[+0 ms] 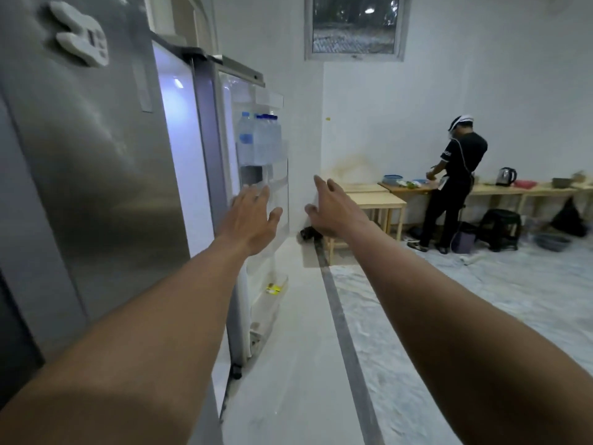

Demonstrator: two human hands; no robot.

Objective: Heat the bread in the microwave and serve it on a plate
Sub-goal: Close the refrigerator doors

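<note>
Steel fridge (96, 162) ajar | interior hidden | left hand (248, 220), right hand (333, 208) spread

Looks like a bare makeshift kitchen: tall stainless steel fridge (96, 175) with clear water bottles (258, 139) in its open door, plus light wooden tables (500, 189) holding a steel electric kettle (506, 176).

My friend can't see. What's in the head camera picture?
Two bare arms reach forward with open hands: the left hand toward the open fridge door, the right hand in the air beside it. Water bottles stand in the door shelf, and across the room a person in black works at a wooden table.
</note>
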